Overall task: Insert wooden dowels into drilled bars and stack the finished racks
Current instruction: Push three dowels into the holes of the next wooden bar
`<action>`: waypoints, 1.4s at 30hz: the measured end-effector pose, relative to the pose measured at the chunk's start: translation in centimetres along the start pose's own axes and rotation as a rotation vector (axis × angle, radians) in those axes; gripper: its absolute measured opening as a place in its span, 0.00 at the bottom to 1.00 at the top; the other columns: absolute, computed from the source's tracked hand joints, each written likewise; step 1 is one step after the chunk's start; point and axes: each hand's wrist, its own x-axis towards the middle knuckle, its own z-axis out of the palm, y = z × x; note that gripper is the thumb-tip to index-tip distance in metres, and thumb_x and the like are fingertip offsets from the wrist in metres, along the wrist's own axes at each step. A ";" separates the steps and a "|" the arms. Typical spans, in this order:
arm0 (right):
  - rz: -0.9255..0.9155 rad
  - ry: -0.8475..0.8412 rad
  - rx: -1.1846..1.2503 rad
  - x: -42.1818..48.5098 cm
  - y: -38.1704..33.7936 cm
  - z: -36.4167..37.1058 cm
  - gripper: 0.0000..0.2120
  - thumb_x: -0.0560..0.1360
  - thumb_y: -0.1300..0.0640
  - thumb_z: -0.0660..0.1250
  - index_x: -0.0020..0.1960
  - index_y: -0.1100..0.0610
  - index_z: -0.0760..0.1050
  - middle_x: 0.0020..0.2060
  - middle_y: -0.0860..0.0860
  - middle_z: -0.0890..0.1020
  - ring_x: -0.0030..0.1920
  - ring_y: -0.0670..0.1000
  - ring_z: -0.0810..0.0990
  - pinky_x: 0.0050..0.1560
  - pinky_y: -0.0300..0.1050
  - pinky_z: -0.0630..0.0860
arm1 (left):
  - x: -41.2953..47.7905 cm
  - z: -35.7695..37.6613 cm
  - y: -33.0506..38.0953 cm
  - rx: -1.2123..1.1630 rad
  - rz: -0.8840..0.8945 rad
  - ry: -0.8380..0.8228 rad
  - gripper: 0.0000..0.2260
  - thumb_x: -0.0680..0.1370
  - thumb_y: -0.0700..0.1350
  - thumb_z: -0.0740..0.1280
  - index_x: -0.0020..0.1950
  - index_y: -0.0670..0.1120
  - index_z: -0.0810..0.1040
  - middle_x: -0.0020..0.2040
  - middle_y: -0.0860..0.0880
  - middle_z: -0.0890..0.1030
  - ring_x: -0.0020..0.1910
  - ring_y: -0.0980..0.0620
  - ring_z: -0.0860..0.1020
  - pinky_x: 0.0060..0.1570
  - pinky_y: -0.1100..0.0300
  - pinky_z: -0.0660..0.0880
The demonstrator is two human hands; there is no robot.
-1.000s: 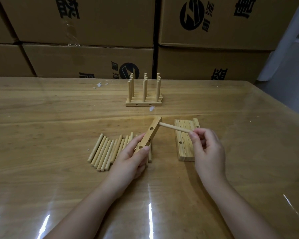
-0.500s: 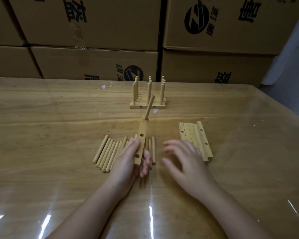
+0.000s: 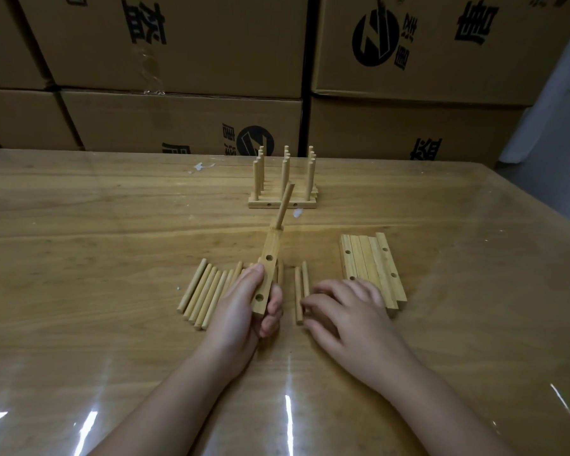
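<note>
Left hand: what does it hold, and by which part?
The left hand grips the drilled bar at its near end. The far end carries one dowel.

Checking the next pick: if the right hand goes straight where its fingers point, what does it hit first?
Probably the two loose dowels just ahead of the right hand; whether they touch is unclear.

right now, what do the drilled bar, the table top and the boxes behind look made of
Drilled bar: pale, unvarnished-looking wood; matte, faint grain.
Table top: wood-grain board, apparently under a clear glossy sheet; white glare streaks and wrinkles near the edge.
Boxes: brown cardboard, matte, black print, taped seams.
</note>
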 end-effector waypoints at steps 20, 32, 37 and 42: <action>0.028 -0.118 -0.037 0.3 0.2 0.1 0.26 0.77 0.39 0.52 0.73 0.38 0.50 0.73 0.36 0.53 0.73 0.43 0.50 0.72 0.51 0.39 | 0.2 -0.3 -0.3 0.046 0.025 -0.019 0.12 0.77 0.53 0.59 0.44 0.45 0.68 0.29 0.47 0.68 0.21 0.54 0.64 0.21 0.64 0.58; -0.076 -0.187 -0.030 0.4 -0.3 0.8 0.29 0.76 0.35 0.39 0.75 0.41 0.43 0.74 0.35 0.47 0.74 0.40 0.44 0.71 0.51 0.32 | 0.3 -0.3 -0.3 0.009 0.034 -0.030 0.12 0.77 0.53 0.59 0.41 0.45 0.69 0.29 0.47 0.69 0.21 0.55 0.65 0.20 0.65 0.61; -0.040 -0.040 -0.008 0.4 -0.6 0.3 0.23 0.77 0.41 0.52 0.70 0.47 0.64 0.62 0.42 0.72 0.63 0.45 0.68 0.72 0.49 0.53 | 0.2 -0.2 -0.3 0.011 0.034 -0.031 0.11 0.77 0.52 0.58 0.44 0.45 0.67 0.29 0.47 0.69 0.21 0.54 0.64 0.20 0.66 0.61; 0.010 0.232 -0.065 0.3 -0.2 0.0 0.08 0.71 0.54 0.70 0.50 0.52 0.79 0.41 0.45 0.76 0.43 0.48 0.77 0.49 0.45 0.69 | 0.2 -0.1 -0.2 0.010 0.033 -0.023 0.11 0.77 0.52 0.58 0.44 0.45 0.65 0.28 0.47 0.68 0.21 0.55 0.63 0.19 0.66 0.60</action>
